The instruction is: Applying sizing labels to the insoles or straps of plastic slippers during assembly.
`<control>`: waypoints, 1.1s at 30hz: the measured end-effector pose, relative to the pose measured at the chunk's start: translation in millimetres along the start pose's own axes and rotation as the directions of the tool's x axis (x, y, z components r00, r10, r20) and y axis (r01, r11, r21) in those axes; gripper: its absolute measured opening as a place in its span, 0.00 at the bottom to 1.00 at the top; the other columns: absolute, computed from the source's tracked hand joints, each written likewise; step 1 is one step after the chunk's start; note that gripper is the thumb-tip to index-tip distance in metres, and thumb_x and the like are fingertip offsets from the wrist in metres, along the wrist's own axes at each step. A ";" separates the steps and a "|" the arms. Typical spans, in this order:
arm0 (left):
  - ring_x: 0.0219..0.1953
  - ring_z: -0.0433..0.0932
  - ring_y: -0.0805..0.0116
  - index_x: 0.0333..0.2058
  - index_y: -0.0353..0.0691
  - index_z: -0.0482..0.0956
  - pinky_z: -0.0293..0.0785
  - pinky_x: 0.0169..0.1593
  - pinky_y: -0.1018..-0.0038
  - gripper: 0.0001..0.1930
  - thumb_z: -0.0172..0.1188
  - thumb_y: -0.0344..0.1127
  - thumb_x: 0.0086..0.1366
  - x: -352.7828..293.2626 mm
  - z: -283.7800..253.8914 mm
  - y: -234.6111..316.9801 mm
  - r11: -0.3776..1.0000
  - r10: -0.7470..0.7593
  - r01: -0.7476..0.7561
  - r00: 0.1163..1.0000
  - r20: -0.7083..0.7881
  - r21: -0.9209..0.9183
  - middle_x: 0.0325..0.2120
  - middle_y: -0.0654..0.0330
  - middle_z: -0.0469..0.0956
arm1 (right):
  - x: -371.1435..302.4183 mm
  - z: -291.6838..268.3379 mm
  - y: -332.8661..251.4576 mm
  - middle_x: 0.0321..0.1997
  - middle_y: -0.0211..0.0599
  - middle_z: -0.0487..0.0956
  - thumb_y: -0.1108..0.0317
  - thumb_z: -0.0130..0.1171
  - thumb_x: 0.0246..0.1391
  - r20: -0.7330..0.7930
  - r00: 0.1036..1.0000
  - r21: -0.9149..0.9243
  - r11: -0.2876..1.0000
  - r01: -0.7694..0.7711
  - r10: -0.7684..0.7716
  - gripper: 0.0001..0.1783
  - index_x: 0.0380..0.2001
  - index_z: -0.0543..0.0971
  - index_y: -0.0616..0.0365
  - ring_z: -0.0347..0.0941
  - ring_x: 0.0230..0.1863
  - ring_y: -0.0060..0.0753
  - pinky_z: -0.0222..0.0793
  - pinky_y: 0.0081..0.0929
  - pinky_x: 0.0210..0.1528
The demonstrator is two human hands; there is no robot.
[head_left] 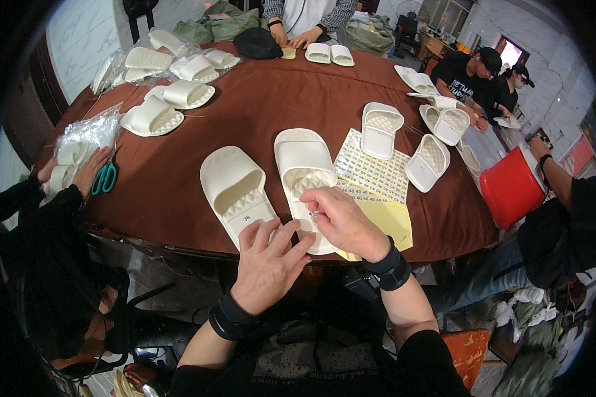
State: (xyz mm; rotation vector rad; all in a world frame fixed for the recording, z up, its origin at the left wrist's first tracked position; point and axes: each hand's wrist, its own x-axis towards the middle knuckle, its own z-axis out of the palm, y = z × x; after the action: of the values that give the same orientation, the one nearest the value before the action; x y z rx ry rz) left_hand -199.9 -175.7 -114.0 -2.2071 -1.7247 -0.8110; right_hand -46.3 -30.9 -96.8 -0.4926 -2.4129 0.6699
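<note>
Two cream slide sandals lie side by side at the near edge of a round table with a brown cloth [271,99]. My left hand [266,264] rests flat with spread fingers at the heel of the left sandal [235,192], which has a small sticker on its heel. My right hand [341,221] pinches a small sticker with fingertips pressed on the heel of the right sandal [304,169]. Just right of it lies a sheet of small stickers [371,175] on yellow backing paper [394,221].
More cream sandals [381,129] lie to the right and at the far left, some in plastic bags [79,142]. Green-handled scissors [104,178] lie by another person's hands at left. A red bucket [510,188] stands right. Other people sit around the table.
</note>
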 end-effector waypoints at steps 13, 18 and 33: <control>0.55 0.69 0.55 0.51 0.54 0.78 0.60 0.61 0.52 0.23 0.69 0.38 0.55 0.1 -0.6 2.4 0.999 -0.035 0.035 0.999 0.011 -0.035 0.53 0.63 0.72 | -4.5 -0.5 3.3 0.39 0.39 0.74 0.81 0.51 0.54 0.036 0.988 0.185 0.971 -0.154 0.150 0.20 0.52 0.71 0.60 0.71 0.39 0.33 0.70 0.29 0.43; 0.56 0.69 0.55 0.51 0.55 0.78 0.60 0.61 0.52 0.22 0.69 0.39 0.56 0.1 -0.7 2.5 0.999 -0.037 0.037 0.999 0.011 -0.019 0.53 0.63 0.72 | -0.4 1.7 8.7 0.39 0.38 0.74 0.81 0.51 0.55 0.027 0.988 0.144 0.978 -0.153 0.151 0.20 0.51 0.71 0.60 0.72 0.38 0.34 0.70 0.29 0.42; 0.55 0.69 0.56 0.51 0.54 0.77 0.60 0.60 0.53 0.22 0.68 0.39 0.56 -1.6 1.6 -0.4 1.000 -0.011 0.011 1.000 -0.003 -0.009 0.52 0.62 0.71 | 13.0 -4.8 -11.3 0.41 0.51 0.79 0.76 0.51 0.58 0.037 0.991 -0.019 0.992 -0.125 0.125 0.11 0.46 0.72 0.61 0.76 0.43 0.57 0.71 0.45 0.44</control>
State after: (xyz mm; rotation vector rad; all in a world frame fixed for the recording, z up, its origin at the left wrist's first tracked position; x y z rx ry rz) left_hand -200.0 -176.1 -116.3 -2.2024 -1.7367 -0.8255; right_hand -55.4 -32.2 -81.4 -0.6477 -2.4399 0.7191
